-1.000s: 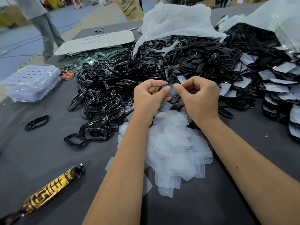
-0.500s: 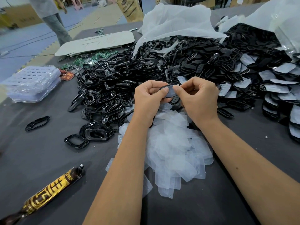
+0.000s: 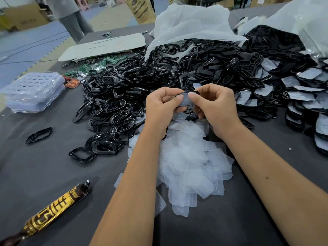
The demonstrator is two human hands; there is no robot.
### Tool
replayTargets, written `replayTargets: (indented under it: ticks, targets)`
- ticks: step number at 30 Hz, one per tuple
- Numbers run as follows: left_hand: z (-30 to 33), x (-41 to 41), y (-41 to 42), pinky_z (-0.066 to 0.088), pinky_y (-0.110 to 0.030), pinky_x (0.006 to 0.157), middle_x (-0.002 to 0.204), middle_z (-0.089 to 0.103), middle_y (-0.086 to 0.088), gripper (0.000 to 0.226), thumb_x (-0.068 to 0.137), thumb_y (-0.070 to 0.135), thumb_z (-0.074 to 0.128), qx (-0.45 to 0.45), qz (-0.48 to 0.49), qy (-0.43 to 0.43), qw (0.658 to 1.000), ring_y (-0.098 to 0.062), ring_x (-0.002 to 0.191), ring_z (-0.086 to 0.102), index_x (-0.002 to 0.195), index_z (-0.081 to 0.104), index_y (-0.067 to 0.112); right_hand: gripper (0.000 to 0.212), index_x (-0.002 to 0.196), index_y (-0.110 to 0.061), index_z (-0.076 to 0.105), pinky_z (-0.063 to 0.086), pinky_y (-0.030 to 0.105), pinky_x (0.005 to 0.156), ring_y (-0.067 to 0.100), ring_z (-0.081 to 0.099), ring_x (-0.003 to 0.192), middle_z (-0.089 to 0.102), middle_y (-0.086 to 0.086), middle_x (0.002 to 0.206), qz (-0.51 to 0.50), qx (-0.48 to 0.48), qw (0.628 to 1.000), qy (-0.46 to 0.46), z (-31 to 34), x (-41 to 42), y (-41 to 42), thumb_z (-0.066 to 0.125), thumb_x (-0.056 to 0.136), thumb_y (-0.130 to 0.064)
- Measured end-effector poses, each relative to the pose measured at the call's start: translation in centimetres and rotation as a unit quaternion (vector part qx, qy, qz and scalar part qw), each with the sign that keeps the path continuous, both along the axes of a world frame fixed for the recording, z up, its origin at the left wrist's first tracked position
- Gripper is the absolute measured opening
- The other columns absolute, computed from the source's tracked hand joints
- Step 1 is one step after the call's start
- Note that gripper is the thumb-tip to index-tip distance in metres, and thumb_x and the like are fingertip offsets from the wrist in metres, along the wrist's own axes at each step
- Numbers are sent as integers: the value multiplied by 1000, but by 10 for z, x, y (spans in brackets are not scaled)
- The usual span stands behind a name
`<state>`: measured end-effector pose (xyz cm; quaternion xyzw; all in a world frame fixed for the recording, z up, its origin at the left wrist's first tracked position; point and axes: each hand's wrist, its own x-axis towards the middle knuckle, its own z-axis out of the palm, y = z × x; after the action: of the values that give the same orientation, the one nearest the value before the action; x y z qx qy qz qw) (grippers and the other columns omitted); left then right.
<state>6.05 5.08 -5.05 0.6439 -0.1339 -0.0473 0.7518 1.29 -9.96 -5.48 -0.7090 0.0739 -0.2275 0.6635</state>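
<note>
— What did we see from the head camera?

— We saw both hands raised just above the desk [image 3: 44,174], meeting over its middle. The left hand [image 3: 161,105] and the right hand [image 3: 218,107] each pinched one end of a small black plastic piece [image 3: 196,92] between thumb and curled fingers. A translucent pad [image 3: 185,102] lay on its face under both thumbs.

— And where was that piece among the heaps?

— We found it held in the air, clear of the desk. It was above the near edge of the big heap of black frames [image 3: 124,96] and just beyond the pile of translucent pads [image 3: 191,157] that lay between our forearms.

— What else did we note around it?

— To the right we saw black pieces covered with grey pads [image 3: 301,96], lying in overlapping rows. One loose black frame [image 3: 39,133] lay apart on the left, near a stack of clear plastic trays [image 3: 33,93]. A gold-and-brown tube [image 3: 51,212] lay at an angle at the near left. Farther back we noticed green circuit boards [image 3: 99,63], a pale cardboard sheet [image 3: 106,47] and a white fabric bag [image 3: 191,23] draped over the heap. A person's legs [image 3: 74,25] stood beyond the desk's far left corner.
</note>
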Motion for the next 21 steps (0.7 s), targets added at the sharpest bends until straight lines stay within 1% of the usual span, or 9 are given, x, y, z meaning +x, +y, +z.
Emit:
replayTargets:
  ticks: [4,7,10,12,17,21]
  targets:
    - [1,-1,-1,57,-21,61,80,77,-6,12,94,-4,68,-4,-18,-12,1000,-15,71,74,95,72,7,17,89,-2,69,46,25,44,14,61,52,66,2,63,29,46,999,-1,1,-1,-4,83,87,-11]
    - [2,-4,-1,56,-20,62,81,77,-7,9,93,-3,70,-10,-32,-13,999,-15,72,74,97,71,6,17,87,-5,67,45,25,45,14,60,53,64,1,64,41,59,997,-3,4,-2,-4,84,86,-9]
    - [2,-5,0,58,-21,66,86,77,-8,16,89,-7,73,-11,-48,-15,999,-17,78,75,99,69,5,18,84,-7,66,45,25,46,14,59,53,63,3,66,48,76,996,-7,6,-3,-4,84,85,-8]
    - [2,-6,0,58,-21,67,86,77,-6,18,88,-9,74,-6,-48,-17,999,-16,77,75,98,68,5,17,83,-8,66,45,23,47,14,58,52,62,4,66,55,85,995,-10,6,-4,-5,83,86,-6]
    - [2,-5,0,58,-21,65,85,77,-5,16,90,-8,72,-11,-36,-10,999,-16,76,75,94,68,7,10,89,-7,70,49,25,53,14,60,57,66,1,68,79,94,992,-11,6,-3,-5,76,90,0]
    - [1,-4,0,58,-22,66,85,77,-5,18,89,-8,72,-13,-24,-7,1000,-17,76,75,91,66,8,16,95,-10,71,51,25,56,18,62,65,69,-1,74,79,97,992,-5,4,-2,-5,75,89,4]
